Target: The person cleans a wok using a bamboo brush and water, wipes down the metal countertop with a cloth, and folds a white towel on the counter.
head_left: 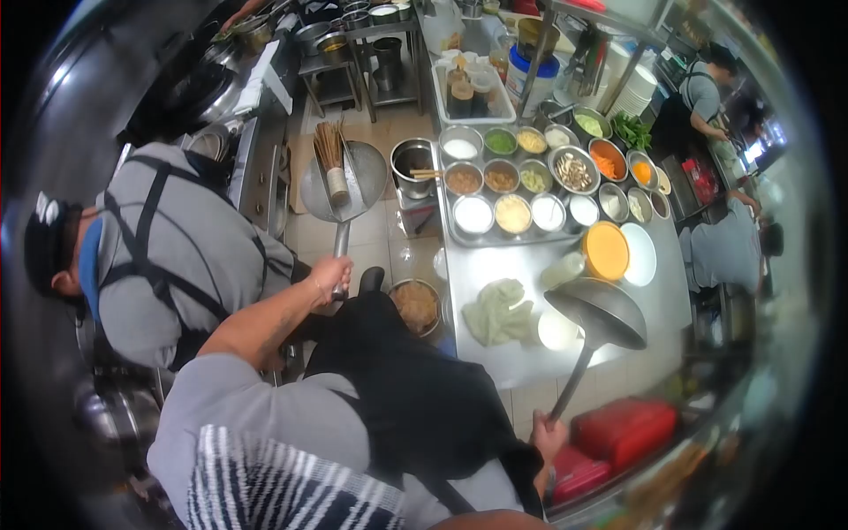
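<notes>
My left hand (pixel 332 276) is closed around the handle of a wide, round metal skimmer (pixel 369 179). On the skimmer lies a bamboo wok brush (pixel 331 163), its bristles pointing away from me, beside a thin metal edge I cannot make out. Lower right, my right hand (pixel 549 435) grips the long handle of a big metal ladle (pixel 609 311). The ladle's bowl hangs over the near edge of the steel table (pixel 481 265), partly covering a white round container (pixel 558 329). A crumpled greenish cloth (pixel 497 314) lies to the left of that container.
Metal tubs of seasonings and chopped vegetables (pixel 512 181) crowd the table. An orange-lidded container (pixel 605 251) stands behind the ladle. A co-worker (pixel 185 256) bends at my left; two more people are at right. A pot (pixel 413 168) and a bowl of brown food (pixel 415 306) sit left of the table.
</notes>
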Demonstrator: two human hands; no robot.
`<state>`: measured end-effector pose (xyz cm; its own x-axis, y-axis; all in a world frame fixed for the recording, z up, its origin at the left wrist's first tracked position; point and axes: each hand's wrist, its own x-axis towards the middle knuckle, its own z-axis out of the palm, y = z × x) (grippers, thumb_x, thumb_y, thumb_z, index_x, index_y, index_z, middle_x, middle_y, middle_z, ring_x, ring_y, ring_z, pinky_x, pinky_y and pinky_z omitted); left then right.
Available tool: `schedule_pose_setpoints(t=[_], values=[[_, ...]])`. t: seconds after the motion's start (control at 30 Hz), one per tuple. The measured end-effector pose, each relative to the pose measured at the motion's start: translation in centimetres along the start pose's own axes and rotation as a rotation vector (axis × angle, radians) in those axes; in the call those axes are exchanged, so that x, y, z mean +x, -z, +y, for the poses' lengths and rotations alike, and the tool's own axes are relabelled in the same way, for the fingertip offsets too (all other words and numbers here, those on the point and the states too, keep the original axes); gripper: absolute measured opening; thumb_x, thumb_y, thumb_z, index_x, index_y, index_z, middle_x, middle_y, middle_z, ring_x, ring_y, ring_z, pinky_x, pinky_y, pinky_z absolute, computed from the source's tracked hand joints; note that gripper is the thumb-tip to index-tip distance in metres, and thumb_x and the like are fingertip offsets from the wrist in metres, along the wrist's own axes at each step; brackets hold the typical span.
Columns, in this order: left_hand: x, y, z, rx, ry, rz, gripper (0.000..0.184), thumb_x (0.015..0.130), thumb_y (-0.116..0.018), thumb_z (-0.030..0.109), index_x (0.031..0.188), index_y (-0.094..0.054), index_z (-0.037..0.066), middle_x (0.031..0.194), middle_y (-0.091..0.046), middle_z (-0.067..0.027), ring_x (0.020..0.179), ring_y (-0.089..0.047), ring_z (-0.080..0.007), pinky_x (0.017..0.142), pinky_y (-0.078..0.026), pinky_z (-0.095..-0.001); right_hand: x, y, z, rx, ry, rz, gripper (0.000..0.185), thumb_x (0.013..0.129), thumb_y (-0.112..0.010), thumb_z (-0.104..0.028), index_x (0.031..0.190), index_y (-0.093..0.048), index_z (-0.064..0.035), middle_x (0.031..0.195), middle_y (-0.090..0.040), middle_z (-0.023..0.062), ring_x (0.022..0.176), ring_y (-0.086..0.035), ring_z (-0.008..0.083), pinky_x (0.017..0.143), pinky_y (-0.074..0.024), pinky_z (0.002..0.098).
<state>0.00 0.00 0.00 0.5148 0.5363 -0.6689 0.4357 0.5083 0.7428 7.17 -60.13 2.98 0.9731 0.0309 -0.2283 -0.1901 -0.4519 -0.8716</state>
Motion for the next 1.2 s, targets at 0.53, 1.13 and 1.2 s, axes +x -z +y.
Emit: schedule_pose_setpoints(t=[0.53,1.13,1.2], values=[[40.6,9.8,15.4,-0.008,-0.013,0.032,0.013,0.091,-0.062,0.007,0.092,-0.05,0.003,0.064,-0.052,-0.0063,0.047,-0.05,-0.017,0.039,-0.043,-0.0361,15.6,-24.8,-26.3,-0.176,0.047,0.102,0.025,0.092,-0.075,-0.006,0.074,-0.057,-0.0017,0.067,-0.052,-0.0029,0.061,-0.046,0.0088,0.058,-0.0367,0.0286],[41.8,19.8,40.0,-0.072,0.014,-0.04,0.011,0.091,-0.061,0.007,0.092,-0.05,0.007,0.068,-0.053,-0.0023,0.049,-0.049,-0.0104,0.041,-0.044,-0.0304,36.0,-58.8,-52.3,-0.039,0.032,-0.535,0.024,0.097,-0.074,-0.02,0.084,-0.057,-0.0092,0.063,-0.047,-0.0065,0.054,-0.041,0.0059,0.048,-0.0316,0.0262],[42.1,21.2,42.4,-0.087,-0.013,-0.033,0.013,0.09,-0.062,0.007,0.092,-0.049,0.007,0.069,-0.053,-0.0021,0.05,-0.049,-0.0094,0.04,-0.043,-0.0295,38.8,-62.0,-52.1,-0.011,0.056,-0.568,0.025,0.098,-0.073,-0.021,0.083,-0.056,-0.0098,0.063,-0.046,-0.0068,0.053,-0.04,0.0057,0.047,-0.0319,0.0258]])
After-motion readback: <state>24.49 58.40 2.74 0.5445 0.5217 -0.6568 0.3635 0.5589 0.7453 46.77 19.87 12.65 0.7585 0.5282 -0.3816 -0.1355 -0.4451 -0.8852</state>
